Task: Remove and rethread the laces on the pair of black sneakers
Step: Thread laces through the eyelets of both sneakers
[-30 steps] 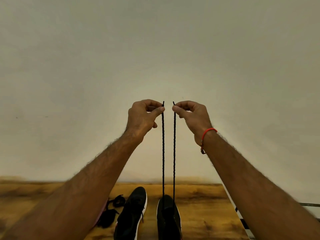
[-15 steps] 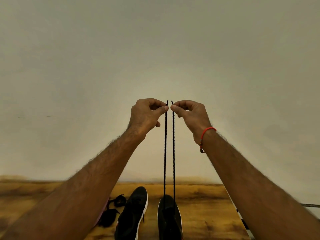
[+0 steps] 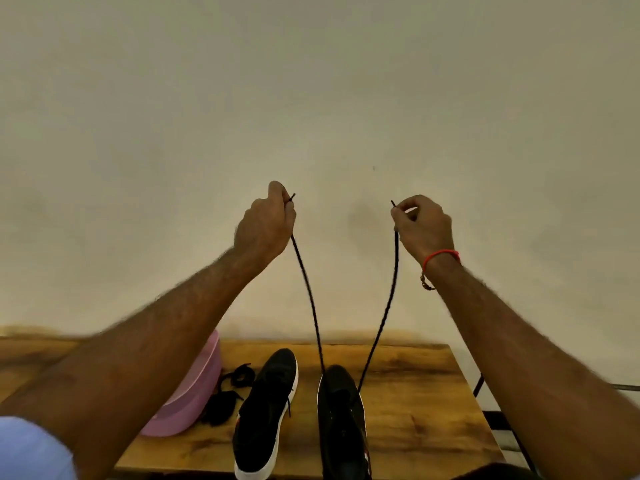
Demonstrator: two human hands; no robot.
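Two black sneakers stand side by side on the wooden table [image 3: 408, 403]. The left sneaker [image 3: 265, 407] has a white sole. From the right sneaker [image 3: 341, 420] a black lace [image 3: 311, 306] rises in two strands. My left hand [image 3: 265, 226] pinches the tip of the left strand, held high in front of the wall. My right hand [image 3: 422, 225] pinches the tip of the right strand [image 3: 389, 299] at about the same height. The strands spread apart upward in a V.
A pink round box [image 3: 194, 393] sits left of the sneakers, partly behind my left forearm. A loose black lace [image 3: 228, 393] lies bunched between the box and the left sneaker. The table's right edge [image 3: 474, 410] drops off beside a dark metal frame. A plain wall stands behind.
My hands have moved apart sideways, spreading the two lace strands from nearly parallel into a V. The view has also tilted down a little, showing more of the table and the pink box.
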